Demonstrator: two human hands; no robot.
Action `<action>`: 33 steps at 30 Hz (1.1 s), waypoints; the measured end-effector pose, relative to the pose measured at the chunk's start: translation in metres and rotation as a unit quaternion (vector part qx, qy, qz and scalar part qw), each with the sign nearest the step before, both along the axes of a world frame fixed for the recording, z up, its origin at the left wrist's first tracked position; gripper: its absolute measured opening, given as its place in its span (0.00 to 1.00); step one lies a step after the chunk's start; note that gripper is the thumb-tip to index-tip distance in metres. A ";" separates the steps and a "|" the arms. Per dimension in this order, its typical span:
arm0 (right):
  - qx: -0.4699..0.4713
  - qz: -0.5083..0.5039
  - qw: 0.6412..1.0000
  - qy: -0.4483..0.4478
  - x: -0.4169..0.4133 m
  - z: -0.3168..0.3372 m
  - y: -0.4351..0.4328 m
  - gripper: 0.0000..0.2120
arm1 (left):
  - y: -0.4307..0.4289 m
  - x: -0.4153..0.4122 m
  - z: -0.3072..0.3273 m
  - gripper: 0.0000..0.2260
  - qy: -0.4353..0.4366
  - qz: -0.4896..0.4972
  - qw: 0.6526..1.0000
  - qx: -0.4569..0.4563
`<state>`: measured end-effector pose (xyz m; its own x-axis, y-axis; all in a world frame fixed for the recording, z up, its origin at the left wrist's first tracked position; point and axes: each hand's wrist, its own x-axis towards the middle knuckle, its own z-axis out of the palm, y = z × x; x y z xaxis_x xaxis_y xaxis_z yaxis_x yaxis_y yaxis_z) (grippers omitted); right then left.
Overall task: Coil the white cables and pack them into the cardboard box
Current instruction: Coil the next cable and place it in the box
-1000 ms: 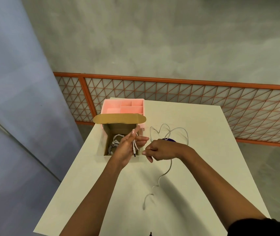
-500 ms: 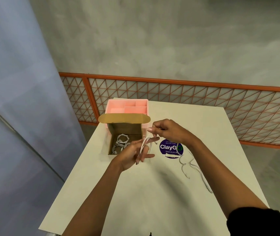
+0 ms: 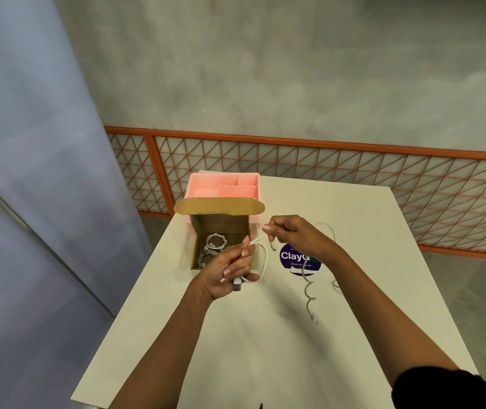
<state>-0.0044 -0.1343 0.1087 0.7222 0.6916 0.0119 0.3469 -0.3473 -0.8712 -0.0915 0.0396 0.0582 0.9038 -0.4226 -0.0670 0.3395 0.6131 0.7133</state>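
An open cardboard box (image 3: 196, 247) stands at the table's far left, its flap (image 3: 219, 207) folded back. A coiled white cable (image 3: 213, 245) lies inside it. My left hand (image 3: 227, 268) hovers just in front of the box and grips a white cable (image 3: 262, 258) near its USB plug, with one loop formed beside the fingers. My right hand (image 3: 293, 236) is to the right of the box and pinches the same cable. The cable's loose tail (image 3: 308, 293) curls over the table to the right.
A pink compartment tray (image 3: 224, 185) sits behind the box. A round purple sticker (image 3: 293, 258) lies on the white table (image 3: 253, 335) under my right wrist. An orange mesh railing (image 3: 354, 169) runs beyond the table's far edge. A blue wall stands on the left.
My right hand first swept up from beside my left hand to near the box, drawing the cable with it. A loop has grown at my left hand, and the tail has slid rightward.
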 end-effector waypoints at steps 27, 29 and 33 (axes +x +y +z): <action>-0.226 0.029 0.973 0.022 -0.017 -0.032 -0.007 0.15 | -0.010 0.017 0.017 0.20 0.010 0.222 0.971 0.088; -0.234 0.047 0.971 0.015 -0.020 -0.028 -0.004 0.16 | -0.009 0.019 0.015 0.23 0.013 0.221 0.971 0.094; -0.231 0.075 0.970 0.024 -0.023 -0.022 0.000 0.17 | -0.011 0.023 0.013 0.17 0.032 0.225 0.970 0.089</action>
